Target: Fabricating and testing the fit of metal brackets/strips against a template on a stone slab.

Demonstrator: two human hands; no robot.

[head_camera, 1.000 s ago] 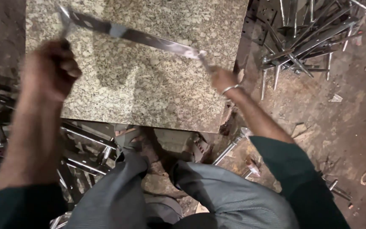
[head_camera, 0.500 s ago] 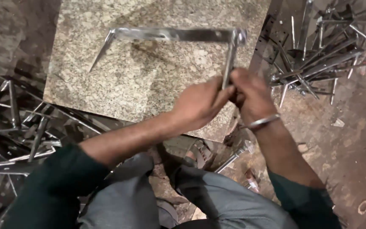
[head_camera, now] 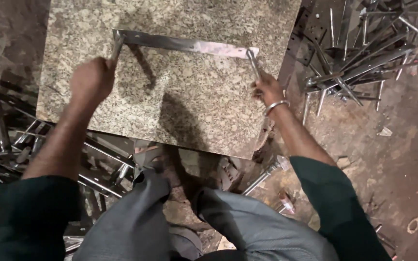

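Over a speckled granite slab [head_camera: 180, 106], left hand [head_camera: 91, 79] and right hand [head_camera: 267, 88] fingers each grip a leg of a metal bracket [head_camera: 185, 45].

A: Count, stone first?
B: One speckled granite slab [head_camera: 180, 111].

A: Metal on it?
B: One bent steel frame [head_camera: 185, 44]: one flat bar, two legs folded down, one at each end.

A: Hands?
B: Two, one left hand [head_camera: 92, 79], one right hand [head_camera: 268, 88], each with its grip shut around one leg. One metal bangle [head_camera: 276, 105] on the right wrist.

A: Loose stock?
B: Two heaps of steel pieces: right heap [head_camera: 359, 53], left heap [head_camera: 10, 140]. Pieces too tangled to count.
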